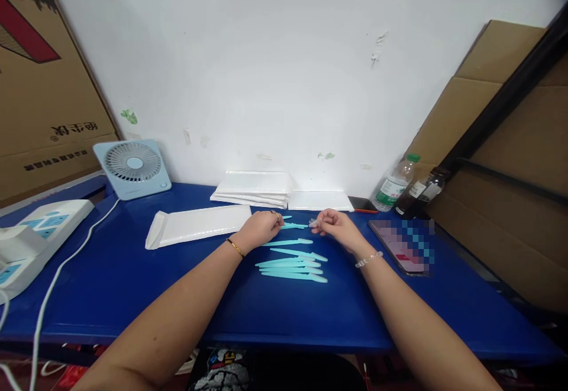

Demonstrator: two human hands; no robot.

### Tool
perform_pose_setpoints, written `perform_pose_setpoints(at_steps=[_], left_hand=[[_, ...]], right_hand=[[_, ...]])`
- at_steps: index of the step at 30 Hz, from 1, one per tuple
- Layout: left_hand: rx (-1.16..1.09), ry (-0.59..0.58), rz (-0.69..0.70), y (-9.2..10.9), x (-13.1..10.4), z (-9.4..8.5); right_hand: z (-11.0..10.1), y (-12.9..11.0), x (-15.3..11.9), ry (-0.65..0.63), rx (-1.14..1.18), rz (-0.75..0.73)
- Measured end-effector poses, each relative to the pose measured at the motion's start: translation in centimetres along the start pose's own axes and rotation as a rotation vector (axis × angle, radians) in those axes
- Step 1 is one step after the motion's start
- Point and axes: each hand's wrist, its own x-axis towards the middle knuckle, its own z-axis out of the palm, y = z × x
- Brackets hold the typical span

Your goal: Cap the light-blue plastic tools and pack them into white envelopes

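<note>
the turquoise sticks [293, 275] lie crosswise on one blue counter [133, 296], at least seven of them, but some overlap and i cannot count exactly. at their wall-side end are two hands: the left hand [267, 225] has its fingers drawn together beside the farthest sticks, and i cannot tell if its grip has one; the right hand [339, 228] has its grip closed on a small clear piece [315, 223]. behind the sticks there is one stack of white padded envelopes [252, 187], and one flat white packet [319, 200] is next to it. one more padded envelope [199, 225] lies to the left of the sticks, and farther left are one fan [135, 166] and one power strip [48, 219]. to the right of the sticks are two bottles [394, 187] [419, 193], one dark flat device [364, 204] and one pinkish flat device [399, 249]. a white wall [275, 83] stands behind, with cardboard [465, 101] at right and a large carton [39, 95] at left. from the sticks, the blue surface runs open toward the front edge, between the forearms.
</note>
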Motion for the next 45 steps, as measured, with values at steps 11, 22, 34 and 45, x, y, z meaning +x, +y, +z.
perform_pose_setpoints(at_steps=[11, 22, 34, 45], left_hand=[[-0.078, 0.004, -0.012, 0.0, 0.1, -0.1], [-0.283, -0.155, 0.037, 0.8, -0.4, -0.5], [0.114, 0.024, -0.053, -1.0, 0.3, 0.9], [-0.114, -0.050, -0.185, -1.3, 0.6, 1.3]], right_hand=[[0.6, 0.2, 0.1, -0.006, 0.035, -0.026], [-0.2, -0.2, 0.0, -0.022, -0.224, -0.121], [0.5, 0.7, 0.9, 0.117, -1.226, -0.230], [0.4, 0.4, 0.4, 0.129, -0.808, -0.206]])
